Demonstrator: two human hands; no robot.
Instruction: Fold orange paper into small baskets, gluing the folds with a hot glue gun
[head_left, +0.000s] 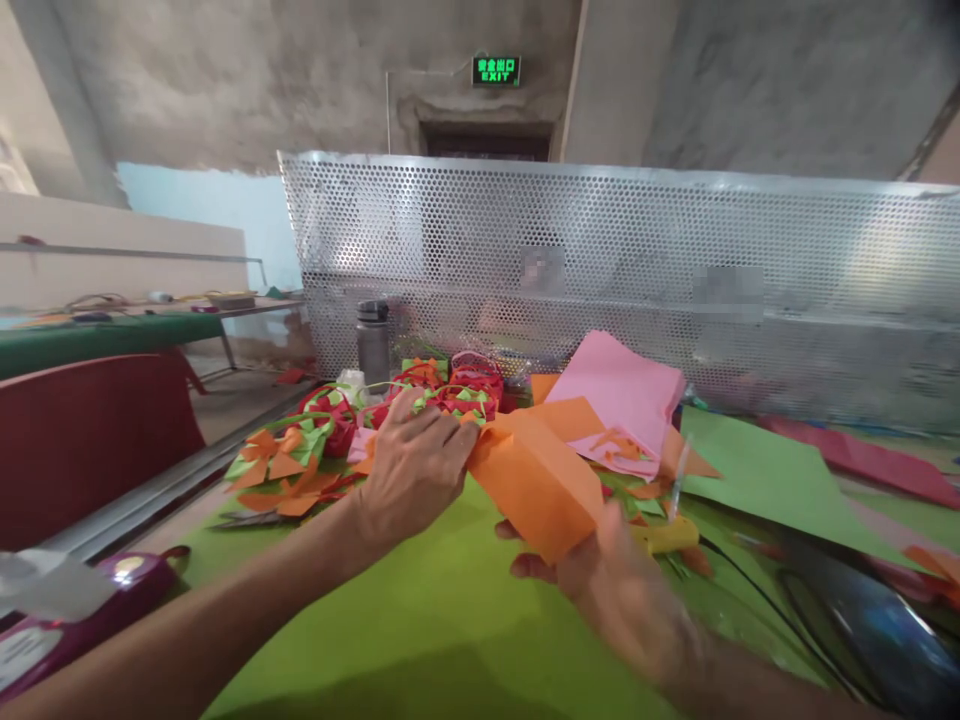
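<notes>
Both of my hands hold an orange box-shaped piece (536, 480), folded from felt-like sheet, above a lime-green work surface (420, 620). My left hand (416, 455) is closed at its upper left corner, the fingers bunched together. Around the lower right end wraps my right hand (622, 585), thumb on the near side and fingertips showing beneath. Left of my left hand lie orange cut-out pieces (289, 495) and grey scissors (251, 520), partly covered. A yellow glue gun (667, 535) with a black cord rests just beyond my right hand.
Small red and green baskets (472, 385) and a grey bottle (373, 340) stand at the back, before a perforated metal screen (465, 220). Pink sheets (611, 390) and a green sheet (772, 470) lie to the right. A purple device (97, 610) sits at lower left, near a red chair (90, 440).
</notes>
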